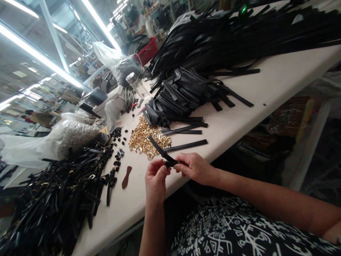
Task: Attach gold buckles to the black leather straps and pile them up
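Between my two hands, over the table's near edge, is a black strap (pixel 157 145) with a small loop around it, its free end angled up and to the left. My left hand (pixel 157 174) pinches the strap's lower end between thumb and fingers. From the right, my right hand (pixel 193 167) grips the same strap close beside it. Just beyond lies a heap of gold metal buckles (pixel 145 137). A single black strap (pixel 189 144) rests on the table behind my right hand. Fingers cover the part of the strap being held.
Bundles of black straps (pixel 181 94) and a long strap pile (pixel 226 39) cover the table's far right. At left lie finished-looking straps with metal fittings (pixel 61 199), a brown tool-like piece (pixel 126 177) and small black loops (pixel 116 132). A glass bottle (pixel 137 85) stands behind.
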A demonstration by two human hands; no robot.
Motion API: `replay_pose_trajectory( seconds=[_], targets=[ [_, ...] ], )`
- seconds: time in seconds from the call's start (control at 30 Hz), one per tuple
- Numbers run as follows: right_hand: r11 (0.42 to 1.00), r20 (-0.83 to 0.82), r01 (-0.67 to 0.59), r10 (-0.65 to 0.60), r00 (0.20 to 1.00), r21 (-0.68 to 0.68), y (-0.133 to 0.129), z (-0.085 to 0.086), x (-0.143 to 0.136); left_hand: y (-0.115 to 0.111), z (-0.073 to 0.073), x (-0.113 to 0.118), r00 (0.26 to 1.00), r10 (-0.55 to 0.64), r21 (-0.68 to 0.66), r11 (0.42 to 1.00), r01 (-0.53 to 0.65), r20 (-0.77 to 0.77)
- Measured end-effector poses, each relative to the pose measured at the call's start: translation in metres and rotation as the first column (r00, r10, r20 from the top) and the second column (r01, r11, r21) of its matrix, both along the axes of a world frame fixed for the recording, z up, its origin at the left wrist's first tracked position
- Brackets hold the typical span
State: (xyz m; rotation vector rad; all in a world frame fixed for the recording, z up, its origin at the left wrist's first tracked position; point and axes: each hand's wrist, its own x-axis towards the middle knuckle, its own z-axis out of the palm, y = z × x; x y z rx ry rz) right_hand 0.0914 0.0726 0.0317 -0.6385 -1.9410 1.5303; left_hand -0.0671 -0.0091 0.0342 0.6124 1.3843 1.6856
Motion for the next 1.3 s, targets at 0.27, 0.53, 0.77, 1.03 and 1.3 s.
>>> replay_pose_trajectory(
  seconds=[0.27, 0.53, 0.77, 1.03, 1.3],
  targets=[
    [0.993, 0.112, -0.099, 0.092, 0.989, 0.062, 0.007, 0.0, 0.003, -0.007, 0.006, -0.007, 0.928, -0.171, -0.076, 0.985, 0.154, -0.331],
    [0.977, -0.038, -0.206, 0.205, 0.978, -0.058, 0.002, 0.001, 0.001, -0.006, -0.004, 0.001, 0.864, -0.168, -0.067, 0.986, 0.155, -0.475],
    [0.953, -0.128, -0.183, 0.156, 0.979, -0.24, 0.005, -0.005, 0.0, -0.01, -0.003, 0.012, 0.91, -0.142, -0.11, 0.988, 0.107, -0.39],
    [0.976, -0.099, -0.1, 0.081, 0.992, -0.195, 0.002, -0.003, 0.003, -0.004, -0.008, 0.011, 0.993, 0.024, -0.027, 0.999, -0.021, 0.111],
    [0.997, 0.058, 0.005, -0.01, 0.998, 0.082, -0.003, -0.002, 0.003, 0.001, -0.012, 0.014, 0.979, 0.097, -0.052, 0.995, -0.089, 0.18]
  ],
)
